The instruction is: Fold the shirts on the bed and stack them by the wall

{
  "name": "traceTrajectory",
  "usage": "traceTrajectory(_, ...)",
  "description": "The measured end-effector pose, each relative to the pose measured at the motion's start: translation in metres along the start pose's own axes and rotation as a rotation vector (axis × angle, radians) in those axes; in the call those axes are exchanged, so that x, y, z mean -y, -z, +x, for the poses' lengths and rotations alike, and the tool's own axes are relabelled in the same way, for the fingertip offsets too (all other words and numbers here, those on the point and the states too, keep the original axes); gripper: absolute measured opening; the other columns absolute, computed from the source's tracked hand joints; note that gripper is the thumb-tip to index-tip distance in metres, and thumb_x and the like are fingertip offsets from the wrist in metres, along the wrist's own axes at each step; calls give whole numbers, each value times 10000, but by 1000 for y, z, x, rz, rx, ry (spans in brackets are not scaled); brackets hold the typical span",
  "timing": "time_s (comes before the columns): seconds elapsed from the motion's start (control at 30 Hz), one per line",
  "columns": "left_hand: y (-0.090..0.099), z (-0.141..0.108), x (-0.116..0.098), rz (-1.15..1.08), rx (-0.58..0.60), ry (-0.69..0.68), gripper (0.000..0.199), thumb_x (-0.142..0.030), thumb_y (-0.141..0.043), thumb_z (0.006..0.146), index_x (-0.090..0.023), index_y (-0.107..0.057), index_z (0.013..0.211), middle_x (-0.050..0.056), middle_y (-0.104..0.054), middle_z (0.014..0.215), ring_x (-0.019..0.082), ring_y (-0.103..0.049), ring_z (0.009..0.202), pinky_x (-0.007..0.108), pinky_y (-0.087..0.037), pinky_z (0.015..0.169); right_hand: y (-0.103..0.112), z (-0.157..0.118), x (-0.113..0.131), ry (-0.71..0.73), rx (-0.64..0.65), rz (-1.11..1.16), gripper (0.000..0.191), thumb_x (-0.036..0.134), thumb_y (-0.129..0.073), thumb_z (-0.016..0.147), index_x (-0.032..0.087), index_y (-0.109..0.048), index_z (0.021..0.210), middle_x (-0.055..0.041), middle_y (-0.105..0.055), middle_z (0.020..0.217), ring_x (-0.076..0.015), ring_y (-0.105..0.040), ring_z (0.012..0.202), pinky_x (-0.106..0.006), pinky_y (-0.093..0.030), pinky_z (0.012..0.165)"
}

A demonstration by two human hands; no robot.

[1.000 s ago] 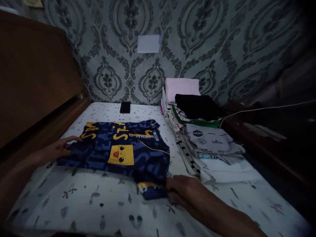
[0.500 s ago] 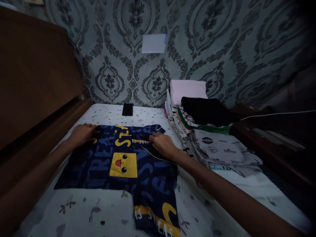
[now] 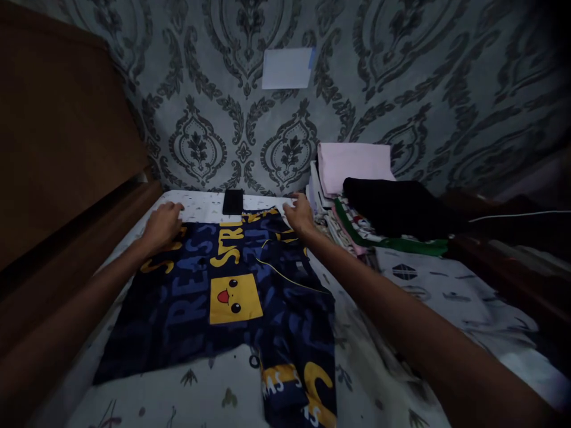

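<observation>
A dark blue garment with yellow and blue lettering and a yellow smiling-face square lies spread on the white patterned sheet. My left hand rests at its far left corner, the fingers bent and the thumb a little apart. Just past the far right edge, by the sleeve or neck part, is my right hand; its thumb and fingers are apart, with nothing visible between them. The near right part of the garment hangs toward me with slight creases.
A black phone-like object lies beyond the garment, near the patterned wall. To the right stand stacked folded clothes, with pink, black and grey pieces. Brown wooden furniture rises on the left.
My right hand has moved away from me and opened off the cloth. The garment's far right part now reaches farther toward the wall, and its lower left edge sits nearer me.
</observation>
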State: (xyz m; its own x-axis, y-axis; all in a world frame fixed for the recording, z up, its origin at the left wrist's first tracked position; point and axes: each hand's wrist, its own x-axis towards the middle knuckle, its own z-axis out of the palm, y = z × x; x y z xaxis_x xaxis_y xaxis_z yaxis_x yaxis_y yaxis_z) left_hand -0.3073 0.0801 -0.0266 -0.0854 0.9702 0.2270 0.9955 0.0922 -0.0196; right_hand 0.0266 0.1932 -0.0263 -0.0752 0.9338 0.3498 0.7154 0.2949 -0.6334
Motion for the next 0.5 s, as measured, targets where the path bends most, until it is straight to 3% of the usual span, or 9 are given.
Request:
traceTrajectory(0.07,-4,-30,-19,-137,8,-158,328,-263,-431,917,-160,-611,1170,152,-622,1198,302,-575,1115,444,-463,970,12,-40,0,60,43,38,417,276,-506,912,125,-509,1300,-184,-582,1247,-238,-657,980,-380,-529,860)
traceTrajectory(0.13,-1,-68,-33,-316,70,-306,287,-351,-435,945,-199,-627,1094,108,-631,1131,275,-589,1061,424,-478,951,37,-97,0,224,143,90,340,404,-498,948,203,-540,1219,-133,-584,1199,-247,-634,1034,-390,-535,872)
traceTrajectory(0.23,13,-128,-46,-528,371,-480,259,-454,-492,946,-249,-646,984,44,-660,1011,223,-633,921,322,-517,800,84,-191,-3,467,359,31,324,499,-531,951,249,-567,1154,-115,-610,1153,-256,-618,1055,-382,-539,858)
traceTrajectory(0.3,19,-159,-51,-552,514,-553,249,-488,-634,853,-300,-668,1013,23,-690,1068,251,-657,953,319,-528,764,106,-243,-9,570,458,-65,459,547,-670,856,252,-569,1194,-126,-632,1142,-279,-625,1015,-400,-542,827)
traceTrajectory(0.33,20,-170,-52,-521,527,-564,284,-471,-672,813,-325,-677,1057,26,-699,1122,284,-663,995,336,-533,759,112,-263,-13,579,480,-127,449,500,-709,835,248,-576,1183,-118,-649,1100,-276,-632,959,-400,-541,794)
traceTrajectory(0.43,18,-187,-57,-367,451,-533,368,-313,-561,831,-346,-681,1178,51,-700,1228,345,-663,1089,399,-544,801,114,-295,-25,601,417,-289,98,179,-603,894,238,-597,971,-65,-668,892,-219,-623,774,-341,-505,686)
traceTrajectory(0.5,20,-189,-57,-336,447,-542,436,-200,-449,830,-328,-700,1162,57,-713,1214,325,-680,1078,407,-548,830,114,-298,-25,620,356,-317,211,43,-484,900,229,-576,862,-44,-651,792,-193,-606,707,-312,-479,650)
